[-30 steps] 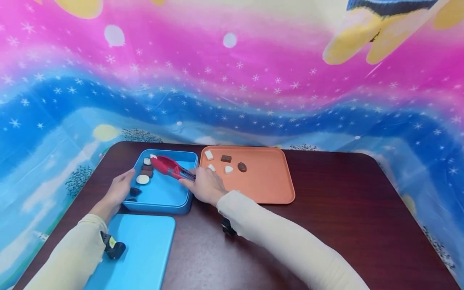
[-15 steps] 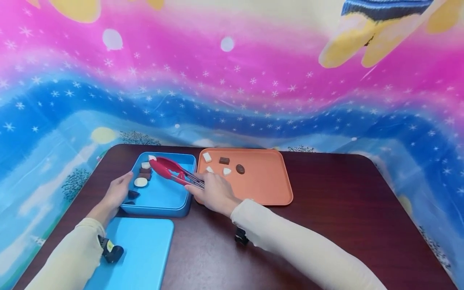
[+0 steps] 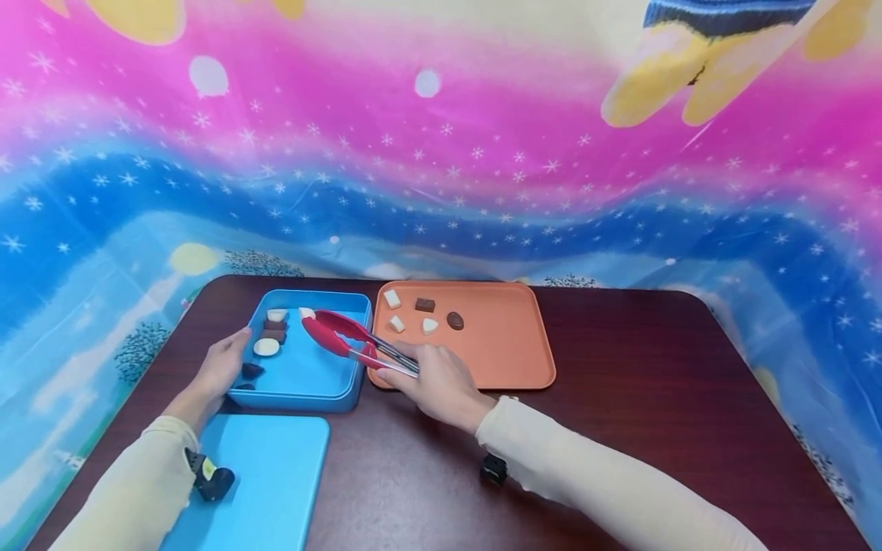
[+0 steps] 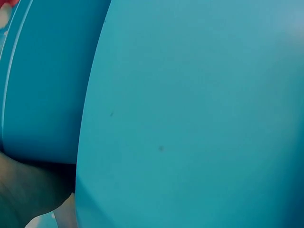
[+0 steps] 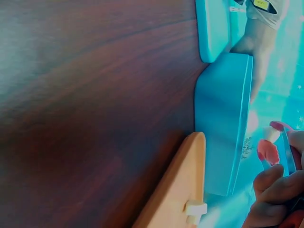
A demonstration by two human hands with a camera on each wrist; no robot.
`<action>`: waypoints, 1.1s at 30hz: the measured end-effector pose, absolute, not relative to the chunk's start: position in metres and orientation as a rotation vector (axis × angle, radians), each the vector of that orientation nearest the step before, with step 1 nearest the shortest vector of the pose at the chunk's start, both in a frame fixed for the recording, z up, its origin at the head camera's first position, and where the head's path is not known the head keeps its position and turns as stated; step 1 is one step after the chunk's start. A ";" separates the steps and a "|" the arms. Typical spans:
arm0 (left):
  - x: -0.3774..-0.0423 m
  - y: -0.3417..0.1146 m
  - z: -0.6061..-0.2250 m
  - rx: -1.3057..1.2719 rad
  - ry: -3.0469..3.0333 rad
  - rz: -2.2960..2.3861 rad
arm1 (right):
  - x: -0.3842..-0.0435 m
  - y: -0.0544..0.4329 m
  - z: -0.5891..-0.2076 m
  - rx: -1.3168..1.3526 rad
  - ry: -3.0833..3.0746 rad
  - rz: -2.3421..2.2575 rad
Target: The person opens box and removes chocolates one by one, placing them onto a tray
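Observation:
My right hand grips red-tipped tongs with metal arms. A small white chocolate piece is pinched between the tongs' tips, raised above the blue box; the right wrist view shows this white piece beyond the rim. At the box's near left corner, my left hand holds its side, with part of the fingers hidden. Along the box's left inside lie a white piece, a brown block, a white oval and dark pieces.
An orange tray stands right of the box, bearing several white and brown chocolates, among them a brown oval. The light blue lid lies in front of the box on the dark wooden table. A printed cloth hangs behind.
The tongs and the white chocolate piece have moved right and nearer, away from the box's far left corner. My left hand stays at the box's side.

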State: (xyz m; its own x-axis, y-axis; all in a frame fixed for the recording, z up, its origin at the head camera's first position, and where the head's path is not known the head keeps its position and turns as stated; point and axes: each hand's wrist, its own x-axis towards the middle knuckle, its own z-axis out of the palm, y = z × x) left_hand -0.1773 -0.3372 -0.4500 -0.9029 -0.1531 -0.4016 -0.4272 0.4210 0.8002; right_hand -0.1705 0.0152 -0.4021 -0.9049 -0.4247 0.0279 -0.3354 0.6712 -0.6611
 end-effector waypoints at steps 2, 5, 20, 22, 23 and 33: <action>-0.177 -0.337 -0.449 -0.500 2.410 1.474 | -0.168 0.022 -0.403 -0.611 2.770 -1.039; -0.177 -0.337 -0.448 -0.491 2.413 1.473 | -0.164 0.032 -0.405 -0.596 2.795 -1.027; -0.177 -0.335 -0.449 -0.500 2.387 1.484 | -0.154 0.094 -0.419 -0.603 2.950 -0.935; -0.177 -0.335 -0.448 -0.503 2.386 1.482 | -0.154 0.102 -0.419 -0.589 2.965 -0.927; -0.177 -0.335 -0.448 -0.502 2.387 1.482 | -0.154 0.105 -0.419 -0.581 2.971 -0.930; -0.174 -0.336 -0.448 -0.507 2.383 1.476 | -0.152 0.129 -0.421 -0.505 2.993 -0.930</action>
